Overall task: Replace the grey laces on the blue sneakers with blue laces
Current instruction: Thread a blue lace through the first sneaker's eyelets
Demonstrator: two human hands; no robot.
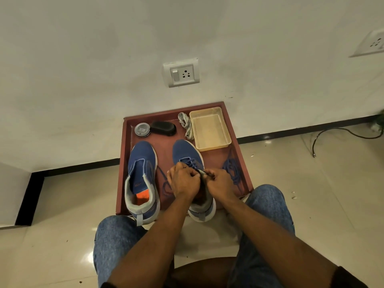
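Left hand [182, 179]: fingers curled over the eyelet area of the right-hand sneaker, gripping at the blue lace; the exact pinch is hidden under the knuckles.
Right hand [220, 183]: fingers curled, pinching a dark lace end that pokes out toward the left hand's fingers; the two hands almost touch.
Right-hand sneaker [187, 150]: blue, toe pointing away, under both hands; its heel overhangs the near edge of the tray.
Blue lace in the sneaker [192, 162]: crossed through the eyelets just beyond the fingertips; a loose run trails to the left of the left hand.
Spare blue lace [232, 169]: loose heap on the tray, just right of the right hand's fingers.
Left-hand sneaker [141, 177]: blue with grey collar and orange insole, no lace in it, beside the left hand and apart from it.
Grey laces [186, 124]: bundled, well beyond the fingers, touching the side of the cream plastic tub.
Cream plastic tub [225, 129]: far right corner, beyond the right hand.
Round tin [142, 129] and black brush [163, 127]: side by side, far beyond the left hand.
Red-brown tray [122, 163]: on the floor against the wall, holding everything.
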